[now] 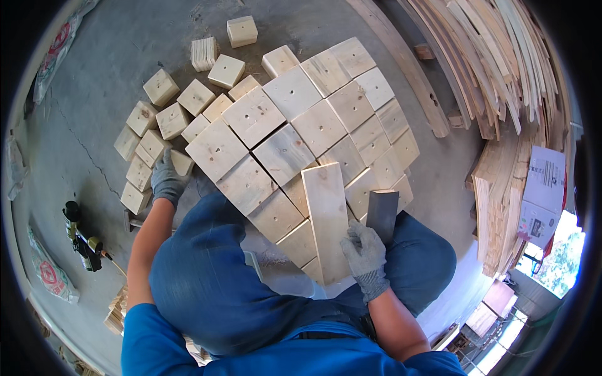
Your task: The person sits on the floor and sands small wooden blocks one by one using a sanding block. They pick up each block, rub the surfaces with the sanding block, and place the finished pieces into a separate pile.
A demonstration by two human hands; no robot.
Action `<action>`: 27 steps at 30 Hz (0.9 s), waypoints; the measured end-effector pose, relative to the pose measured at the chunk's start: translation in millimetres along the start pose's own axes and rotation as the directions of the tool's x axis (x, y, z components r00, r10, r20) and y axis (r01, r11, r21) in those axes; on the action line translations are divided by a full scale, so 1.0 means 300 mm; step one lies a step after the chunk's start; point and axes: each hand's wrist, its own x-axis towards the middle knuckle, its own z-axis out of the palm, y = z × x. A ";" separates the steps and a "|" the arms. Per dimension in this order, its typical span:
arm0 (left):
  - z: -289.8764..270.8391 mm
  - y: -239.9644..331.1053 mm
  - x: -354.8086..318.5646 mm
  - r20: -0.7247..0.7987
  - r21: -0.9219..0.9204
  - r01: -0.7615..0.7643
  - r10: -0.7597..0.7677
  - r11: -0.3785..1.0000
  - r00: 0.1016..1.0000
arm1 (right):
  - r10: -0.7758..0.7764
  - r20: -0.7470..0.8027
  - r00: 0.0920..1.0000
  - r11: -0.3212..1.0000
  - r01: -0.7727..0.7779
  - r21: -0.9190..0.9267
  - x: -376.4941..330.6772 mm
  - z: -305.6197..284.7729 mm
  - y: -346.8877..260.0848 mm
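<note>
My left hand (168, 178), in a grey knit glove, is at the near edge of a group of loose wooden blocks. Its fingers and thumb are closed around a small pale block (182, 163), partly hidden by the glove. My right hand (365, 255), gloved the same way, has its fingers curled at the right edge of a long pale board (325, 216). That board lies slantwise on a packed array of square wooden blocks (290, 92), many with a small hole in the top. A dark grey rectangular piece (382, 213) stands beside my right fingers.
More loose blocks (161, 86) lie on the concrete floor (94, 131) at the far left. A black and brass-coloured tool (81, 238) lies left of me. Stacked timber strips (495, 56) fill the far right, with a cardboard piece (540, 194) on a plank pile.
</note>
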 end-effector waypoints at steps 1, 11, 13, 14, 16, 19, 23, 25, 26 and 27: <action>-0.007 -0.016 -0.021 -0.026 -0.046 0.007 -0.009 0.999 1.000 | 0.001 -0.009 1.000 1.000 -0.001 0.017 -0.001 0.004 0.010; -0.283 -0.140 -0.320 -0.058 -0.149 0.164 -0.174 0.975 0.983 | -0.058 -0.139 0.989 0.976 0.085 0.202 -0.076 -0.049 0.009; -0.392 -0.101 -0.388 -0.087 -0.241 0.184 -0.210 0.953 0.974 | -0.073 -0.206 0.976 0.964 0.122 0.236 -0.109 -0.073 0.032; -0.413 -0.123 -0.397 -0.182 -0.260 0.132 -0.183 0.957 0.966 | -0.082 -0.231 0.970 0.957 0.141 0.253 -0.117 -0.068 0.054; -0.551 -0.080 -0.415 -0.166 -0.285 0.096 -0.148 0.954 0.975 | -0.094 -0.282 0.955 0.944 0.175 0.278 -0.136 -0.084 0.083; -0.695 -0.120 -0.429 -0.390 -0.240 -0.033 -0.065 0.970 0.918 | -0.142 -0.335 0.931 0.901 0.262 0.345 -0.150 -0.104 0.092; -0.975 0.076 -0.503 -0.438 -0.444 -0.261 0.047 0.857 0.898 | -0.225 -0.450 0.864 0.866 0.389 0.315 -0.179 -0.125 0.134; -1.053 0.138 -0.497 -0.544 -0.476 -0.401 0.096 0.783 0.834 | -0.152 -0.411 0.899 0.870 0.319 0.376 -0.197 -0.143 0.139; -1.109 0.182 -0.508 -0.559 -0.466 -0.450 0.141 0.762 0.817 | -0.187 -0.454 0.871 0.863 0.366 0.348 -0.191 -0.125 0.175; -1.148 0.242 -0.525 -0.569 -0.458 -0.503 0.192 0.733 0.799 | -0.213 -0.501 0.839 0.859 0.405 0.313 -0.184 -0.103 0.203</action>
